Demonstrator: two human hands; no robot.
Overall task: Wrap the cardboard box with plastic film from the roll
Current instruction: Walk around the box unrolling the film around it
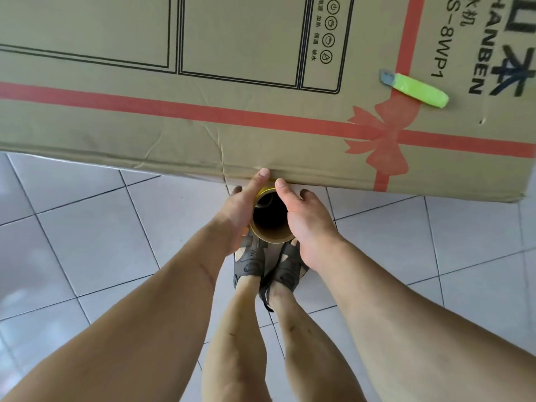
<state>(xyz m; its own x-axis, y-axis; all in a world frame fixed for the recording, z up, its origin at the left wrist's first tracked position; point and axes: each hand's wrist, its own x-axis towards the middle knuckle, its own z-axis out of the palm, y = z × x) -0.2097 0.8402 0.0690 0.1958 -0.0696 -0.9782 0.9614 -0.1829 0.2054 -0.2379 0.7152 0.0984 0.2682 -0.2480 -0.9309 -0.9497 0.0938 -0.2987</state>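
Note:
A big brown cardboard box [232, 82] with red printed ribbon and black line drawings fills the upper half of the head view. Just below its near edge I hold the film roll [271, 236] upright, and I look down into its dark cardboard core with a yellow rim. My left hand [240, 204] grips the roll's left side, thumb tip touching the box's edge. My right hand [307, 224] grips the right side, thumb lying along the rim near the box. The film itself is hidden below the hands.
A green-handled utility knife [417, 89] lies on the box's top at the right, blade out. Under the roll are my feet in dark sandals [269, 265]. White floor tiles [87, 227] spread on both sides.

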